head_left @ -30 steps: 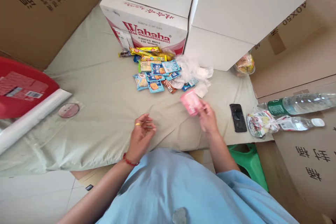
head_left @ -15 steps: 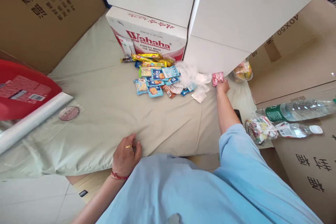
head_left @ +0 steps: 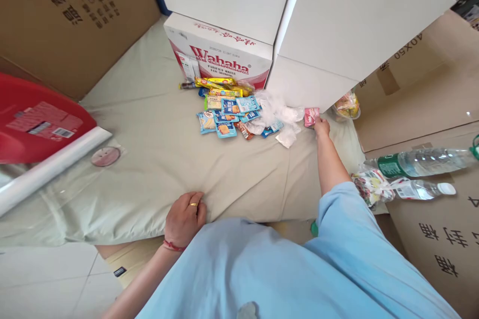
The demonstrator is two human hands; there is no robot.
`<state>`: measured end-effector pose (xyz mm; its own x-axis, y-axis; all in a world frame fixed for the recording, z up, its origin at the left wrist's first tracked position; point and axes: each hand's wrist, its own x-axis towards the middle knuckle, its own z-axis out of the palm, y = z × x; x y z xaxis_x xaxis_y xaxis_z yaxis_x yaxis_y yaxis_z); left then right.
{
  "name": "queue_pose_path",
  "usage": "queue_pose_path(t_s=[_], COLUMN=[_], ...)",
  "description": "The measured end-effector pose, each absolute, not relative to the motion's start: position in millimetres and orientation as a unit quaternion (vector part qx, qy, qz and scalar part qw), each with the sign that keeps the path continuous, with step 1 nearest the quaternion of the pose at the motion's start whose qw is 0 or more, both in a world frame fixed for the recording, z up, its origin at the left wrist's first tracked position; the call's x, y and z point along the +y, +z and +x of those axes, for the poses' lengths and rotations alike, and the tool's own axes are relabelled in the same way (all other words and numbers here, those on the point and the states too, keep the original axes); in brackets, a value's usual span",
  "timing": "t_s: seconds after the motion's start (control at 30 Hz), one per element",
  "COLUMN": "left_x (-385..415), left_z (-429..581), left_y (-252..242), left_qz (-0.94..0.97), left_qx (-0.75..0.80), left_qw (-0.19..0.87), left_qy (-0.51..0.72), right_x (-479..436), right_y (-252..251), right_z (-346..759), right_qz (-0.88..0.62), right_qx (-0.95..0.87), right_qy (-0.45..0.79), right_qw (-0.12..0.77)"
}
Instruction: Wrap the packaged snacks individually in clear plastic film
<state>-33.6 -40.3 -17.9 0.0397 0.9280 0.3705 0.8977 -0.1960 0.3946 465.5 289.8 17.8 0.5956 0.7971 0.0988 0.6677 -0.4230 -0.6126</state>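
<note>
Out to the right, my right hand (head_left: 322,126) has its fingers closed on the edge of a small pink packet (head_left: 311,116), beside the tall white box. My left hand (head_left: 186,219), with a ring and a red cord bracelet, rests curled on the near edge of the cloth; nothing shows in it. Crumpled clear plastic wrappers (head_left: 279,112) lie just left of the pink packet. Further left is a pile of small blue snack packets (head_left: 226,130), with yellow snack sticks (head_left: 220,92) behind them.
A Wahaha water carton (head_left: 224,55) and a tall white box (head_left: 318,75) stand behind the snacks. At left are a red container (head_left: 45,114), a white roll (head_left: 56,169) and a pinkish disc (head_left: 106,156). Bottles (head_left: 426,162) lie at right near a cardboard box (head_left: 404,84).
The view has shifted slightly, so most things sit a little further right. My right hand stays on the pink packet, and my left hand stays at the cloth's edge, fingers slightly more curled.
</note>
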Motion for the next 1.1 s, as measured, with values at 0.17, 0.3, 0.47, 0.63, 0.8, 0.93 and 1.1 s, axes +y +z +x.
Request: queue_pose_path(t_s=[0.17, 0.3, 0.47, 0.63, 0.8, 0.93, 1.1], left_x=[-41, -41, -41, -37, -7, 24, 44], left_z=[-34, -34, -36, -30, 14, 60, 81], left_y=[-19, -17, -3, 24, 51, 55, 44], left_qz=[0.717, 0.726, 0.678, 0.53, 0.441, 0.376, 0.412], left_qx=[0.634, 0.621, 0.626, 0.673, 0.542, 0.514, 0.583], left_qw=[0.04, 0.031, 0.139, 0.313, 0.613, 0.668, 0.563], left_qy=[0.287, 0.294, 0.359, 0.41, 0.37, 0.385, 0.417], right_x=[255, 227, 206, 163, 83, 28, 2], right_y=[34, 40, 36, 32, 31, 34, 37], right_z=[452, 418, 378, 348, 278, 232, 227], right_qz=[-0.837, -0.754, -0.706, -0.696, -0.585, -0.57, -0.567], right_qx=[-0.413, -0.511, -0.488, -0.416, -0.333, -0.43, -0.573], right_qy=[0.024, 0.064, 0.306, 0.348, 0.5, 0.53, 0.461], right_qw=[0.358, 0.409, 0.412, 0.471, 0.545, 0.458, 0.37])
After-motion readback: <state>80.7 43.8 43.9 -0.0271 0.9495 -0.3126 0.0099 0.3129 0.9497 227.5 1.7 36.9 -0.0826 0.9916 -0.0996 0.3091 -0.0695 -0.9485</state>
